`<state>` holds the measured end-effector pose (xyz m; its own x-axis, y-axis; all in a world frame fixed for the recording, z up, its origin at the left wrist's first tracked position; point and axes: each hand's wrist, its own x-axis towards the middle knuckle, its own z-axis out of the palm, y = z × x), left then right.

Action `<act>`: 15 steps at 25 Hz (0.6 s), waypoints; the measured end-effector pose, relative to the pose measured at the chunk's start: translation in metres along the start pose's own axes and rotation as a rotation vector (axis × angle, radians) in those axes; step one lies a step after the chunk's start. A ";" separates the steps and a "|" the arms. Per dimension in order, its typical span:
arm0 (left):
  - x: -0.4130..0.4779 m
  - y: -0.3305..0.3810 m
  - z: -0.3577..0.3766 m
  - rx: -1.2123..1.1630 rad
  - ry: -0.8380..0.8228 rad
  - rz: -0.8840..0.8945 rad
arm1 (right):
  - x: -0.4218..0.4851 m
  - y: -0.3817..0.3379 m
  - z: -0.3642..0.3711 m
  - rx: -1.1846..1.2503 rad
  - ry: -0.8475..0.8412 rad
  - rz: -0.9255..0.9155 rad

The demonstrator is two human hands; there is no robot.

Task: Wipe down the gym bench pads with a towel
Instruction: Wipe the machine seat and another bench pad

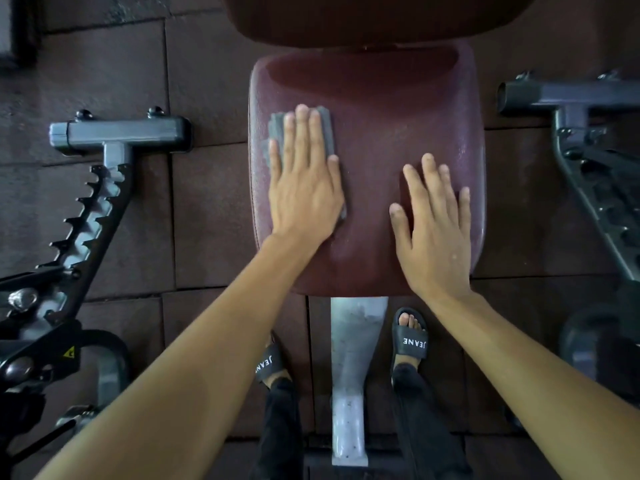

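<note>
Your left hand (304,181) is pressing flat, fingers spread, on the grey towel (327,128) at about ten o'clock on the maroon seat pad (381,109). The towel is looking folded, soft and limp (likely to bunch, so keep the palm centred). Your right hand (433,233) is lying open and empty at four o'clock.

We see pad (398,109): maroon vinyl, grained, slight sheen. Towel (327,129): grey matt cloth. Post (349,375): scuffed bare metal. Floor (114,71): rough rubber tile.
</note>
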<state>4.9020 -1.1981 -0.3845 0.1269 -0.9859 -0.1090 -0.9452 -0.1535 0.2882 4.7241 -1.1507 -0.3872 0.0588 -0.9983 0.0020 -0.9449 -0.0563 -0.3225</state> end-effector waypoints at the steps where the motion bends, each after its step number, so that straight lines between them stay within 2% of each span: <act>1: -0.008 -0.009 0.000 -0.015 0.018 -0.036 | -0.008 0.002 0.002 -0.039 -0.018 -0.017; 5: -0.084 -0.021 0.007 -0.058 0.028 -0.091 | -0.007 0.000 0.007 -0.107 -0.015 -0.012; 8: -0.120 0.009 0.020 0.004 0.005 0.047 | -0.007 0.001 0.008 -0.091 0.011 -0.004; 11: -0.095 0.021 0.022 0.007 0.026 0.168 | -0.008 0.003 0.009 -0.057 0.012 -0.006; 15: -0.069 0.015 0.014 -0.083 0.045 0.019 | -0.005 -0.002 0.003 0.012 -0.010 0.024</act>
<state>4.8754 -1.1316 -0.3858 0.1239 -0.9905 -0.0603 -0.9196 -0.1374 0.3681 4.7265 -1.1452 -0.3899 0.0397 -0.9991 -0.0154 -0.9422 -0.0323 -0.3334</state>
